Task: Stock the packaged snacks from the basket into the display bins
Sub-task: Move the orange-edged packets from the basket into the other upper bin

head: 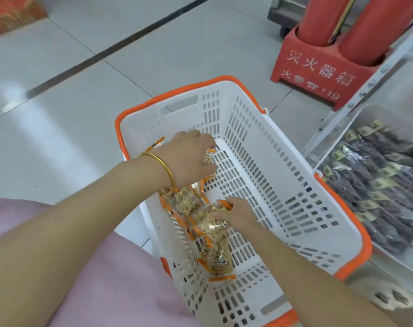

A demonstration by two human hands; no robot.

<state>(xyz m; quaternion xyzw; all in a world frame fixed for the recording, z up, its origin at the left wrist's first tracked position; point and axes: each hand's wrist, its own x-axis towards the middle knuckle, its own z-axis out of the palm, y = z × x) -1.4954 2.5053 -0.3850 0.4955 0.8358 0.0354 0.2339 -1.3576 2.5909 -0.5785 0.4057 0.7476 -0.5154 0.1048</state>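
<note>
A white plastic basket [283, 166] with an orange rim stands on the floor in front of me. Several clear snack packets [215, 253] with orange sealed ends lie along its left side. My left hand [189, 156], with a gold bangle on the wrist, reaches down into the far left of the basket and curls its fingers round a snack packet [208, 158]. My right hand [236, 212] is lower in the basket and pinches another packet [205, 220] from the pile. A clear display bin [366, 114] at the right holds dark packaged snacks [375, 182].
A red fire extinguisher stand [318, 67] with two red cylinders sits on the tiled floor beyond the basket. A white metal shelf upright [356, 97] slants beside the bin. A red box [14, 13] is at the top left. My pink garment [106, 279] fills the lower left.
</note>
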